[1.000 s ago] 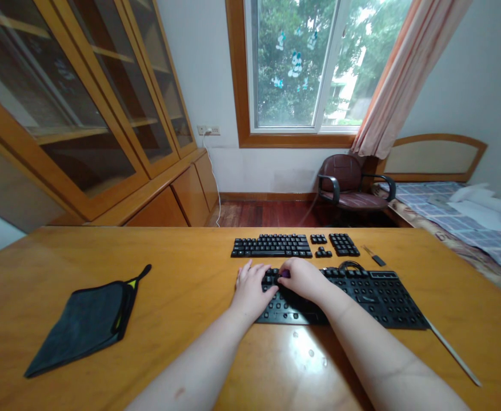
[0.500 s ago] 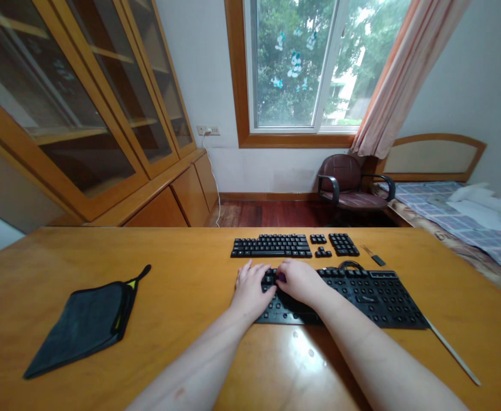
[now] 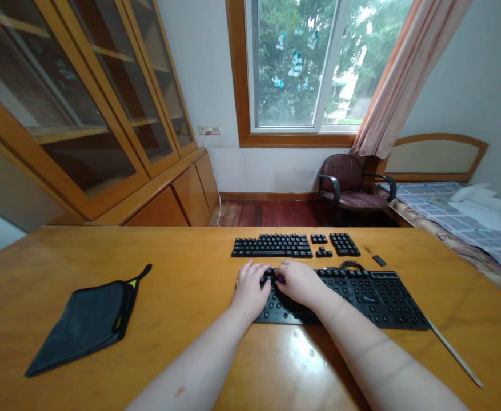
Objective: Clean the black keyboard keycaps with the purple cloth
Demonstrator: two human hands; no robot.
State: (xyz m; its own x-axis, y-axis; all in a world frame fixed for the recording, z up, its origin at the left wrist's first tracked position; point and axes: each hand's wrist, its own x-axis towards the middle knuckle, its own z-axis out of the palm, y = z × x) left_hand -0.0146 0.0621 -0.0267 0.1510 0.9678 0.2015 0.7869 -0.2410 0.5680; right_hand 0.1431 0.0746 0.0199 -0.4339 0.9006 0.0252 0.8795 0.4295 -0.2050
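A black keyboard point(image 3: 361, 314) with most keycaps off lies on the desk, its bare switches showing. Over its left end rests my left hand point(image 3: 251, 288), open, fingers stretched out and thumb apart. My right hand point(image 3: 299, 281) is closed above the upper left part of the keyboard. A small dark purple thing point(image 3: 280, 279) shows at its fingertips; its kind I cannot make out. Behind the keyboard, loose black keycaps point(image 3: 271, 246) stand in rows, with a number-pad block point(image 3: 344, 244) to their right.
A folded dark cloth point(image 3: 83, 314) lies at the left of the desk point(image 3: 181, 257). At right are a small brush-like tool point(image 3: 379, 260) and a thin light stick point(image 3: 456, 351). A coiled cable point(image 3: 352, 265) sits behind the keyboard. Beyond stands a chair point(image 3: 347, 177).
My left thumb has drawn back slightly to the left, away from my right hand. The right hand stays in nearly the same place, still closed.
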